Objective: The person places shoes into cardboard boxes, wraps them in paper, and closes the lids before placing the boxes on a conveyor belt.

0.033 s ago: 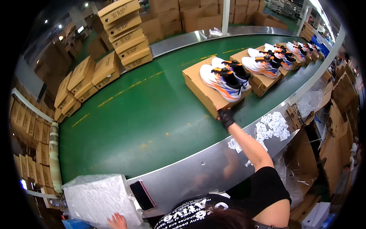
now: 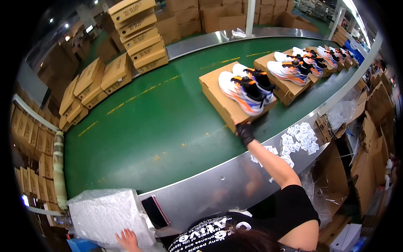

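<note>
My right hand (image 2: 244, 133), in a black glove, reaches out over the green conveyor belt (image 2: 159, 126) and grips the near corner of a brown cardboard shoebox (image 2: 218, 97). A pair of white, orange and black sneakers (image 2: 245, 87) lies on top of that box. My left hand (image 2: 127, 240) is bare. It rests with fingers spread on a white plastic-wrapped bundle (image 2: 105, 212) at the lower left.
More shoeboxes topped with sneakers (image 2: 294, 69) follow along the belt to the right. Stacks of brown boxes (image 2: 134, 35) stand at the belt's far side and left. A dark phone (image 2: 155, 211) and several white labels (image 2: 298, 138) lie on the metal rim (image 2: 218, 185).
</note>
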A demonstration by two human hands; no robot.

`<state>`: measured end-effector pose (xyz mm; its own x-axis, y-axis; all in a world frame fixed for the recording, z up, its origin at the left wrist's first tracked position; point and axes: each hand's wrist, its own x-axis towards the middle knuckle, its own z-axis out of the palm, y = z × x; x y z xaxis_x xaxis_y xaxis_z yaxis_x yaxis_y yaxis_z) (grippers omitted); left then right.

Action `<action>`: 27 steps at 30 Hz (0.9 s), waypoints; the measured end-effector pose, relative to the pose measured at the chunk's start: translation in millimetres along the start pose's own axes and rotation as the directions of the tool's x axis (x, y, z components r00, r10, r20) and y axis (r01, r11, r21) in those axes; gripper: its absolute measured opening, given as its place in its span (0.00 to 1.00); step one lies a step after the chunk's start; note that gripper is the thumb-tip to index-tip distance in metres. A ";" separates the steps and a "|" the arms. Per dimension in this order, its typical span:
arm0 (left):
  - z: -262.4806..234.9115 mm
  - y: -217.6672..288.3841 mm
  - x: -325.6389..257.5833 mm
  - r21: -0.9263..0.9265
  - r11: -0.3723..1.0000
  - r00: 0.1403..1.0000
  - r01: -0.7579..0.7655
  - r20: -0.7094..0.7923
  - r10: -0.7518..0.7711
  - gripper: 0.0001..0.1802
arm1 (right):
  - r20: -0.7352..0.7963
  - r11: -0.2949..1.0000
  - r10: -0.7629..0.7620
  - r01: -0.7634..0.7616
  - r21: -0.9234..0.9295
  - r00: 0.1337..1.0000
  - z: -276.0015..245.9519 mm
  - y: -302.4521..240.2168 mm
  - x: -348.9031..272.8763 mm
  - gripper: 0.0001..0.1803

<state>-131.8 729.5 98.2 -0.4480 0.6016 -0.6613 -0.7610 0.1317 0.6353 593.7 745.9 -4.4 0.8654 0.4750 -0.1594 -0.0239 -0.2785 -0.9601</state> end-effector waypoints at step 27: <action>84.9 -84.9 -100.5 0.583 0.750 0.849 -0.313 0.526 -0.055 0.19 | 0.714 0.034 -0.690 0.991 -0.131 0.118 -35.0 -183.1 -202.1 0.14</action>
<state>17.6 724.7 144.6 -0.0913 0.9177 -0.3866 -0.1565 0.3702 0.9157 440.7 671.7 211.6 -0.2383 0.8443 0.4799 0.9222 0.3516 -0.1607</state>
